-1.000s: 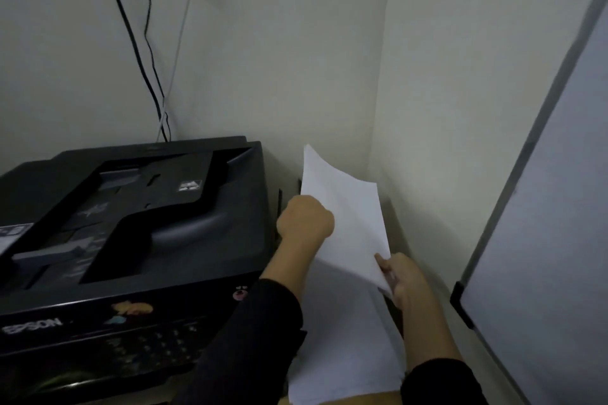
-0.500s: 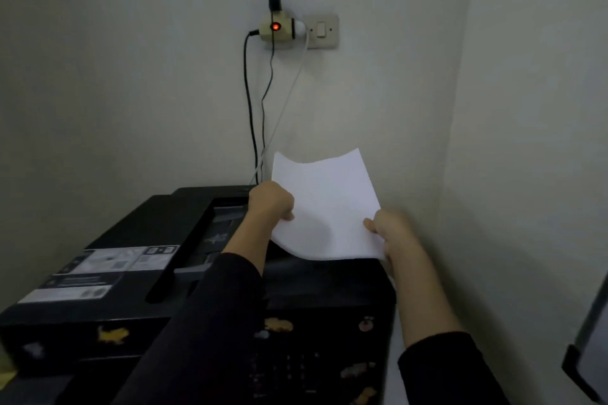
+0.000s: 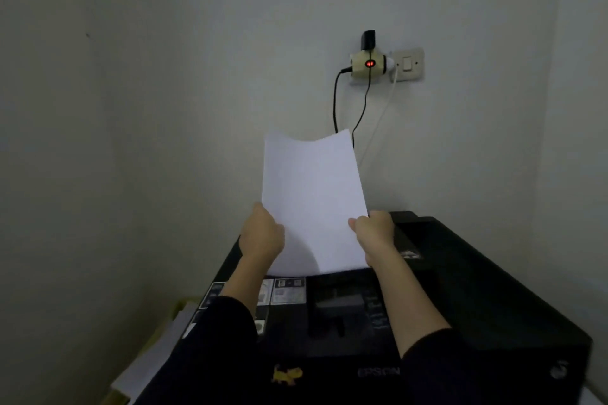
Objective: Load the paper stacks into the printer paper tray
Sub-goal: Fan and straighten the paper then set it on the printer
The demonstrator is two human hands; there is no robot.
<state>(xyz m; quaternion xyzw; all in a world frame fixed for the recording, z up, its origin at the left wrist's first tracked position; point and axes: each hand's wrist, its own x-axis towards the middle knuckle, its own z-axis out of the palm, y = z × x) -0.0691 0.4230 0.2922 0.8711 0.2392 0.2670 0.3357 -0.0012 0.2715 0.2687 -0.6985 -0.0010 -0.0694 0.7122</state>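
Note:
I hold a thin white paper stack point(image 3: 312, 200) upright above the back of a black Epson printer point(image 3: 467, 299). My left hand point(image 3: 261, 233) grips its lower left edge and my right hand point(image 3: 375, 228) grips its lower right edge. The sheets lean slightly away from me, their top edge curling. The paper's bottom edge hangs just over the printer's top, near the label stickers. The rear paper slot is hidden behind the sheets.
A wall socket point(image 3: 408, 64) with a lit red adapter point(image 3: 368, 64) sits on the back wall, with cables point(image 3: 335, 108) hanging down behind the printer. More white paper point(image 3: 158, 348) lies left of the printer. Walls close in on the left and right.
The paper stack has moved from the right side of the printer to over its back, now more upright. My view has swung right to left, so the printer sits further right.

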